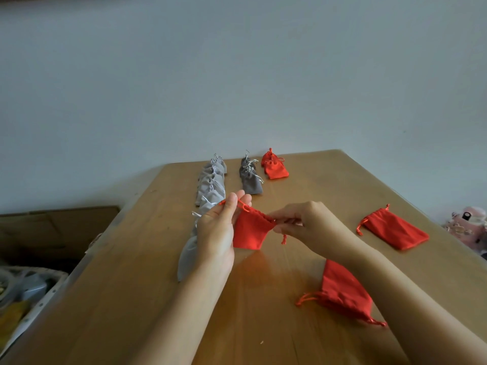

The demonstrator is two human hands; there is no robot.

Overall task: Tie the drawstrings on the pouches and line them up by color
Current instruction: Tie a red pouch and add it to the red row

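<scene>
Red pouch (pixel 250 230), mid-table, is held up by both hands. The left hand (pixel 218 227) and right hand (pixel 308 225) each pinch a cord. Grey rows (pixel 210 185) and a short red row (pixel 274 167) lie at 12 o'clock. Two loose reds (pixel 395 230) wait at 3 and 5, so the task looks mostly done.

Wooden table (pixel 329 180), plain pale wall (pixel 237 75), soft daylight

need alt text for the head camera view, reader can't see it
A left hand and a right hand hold a red pouch over a wooden table, each pinching a drawstring at its mouth. Behind lie three rows of pouches: light grey row, dark grey row and red row. A far loose pouch and a near loose pouch lie at right.
</scene>
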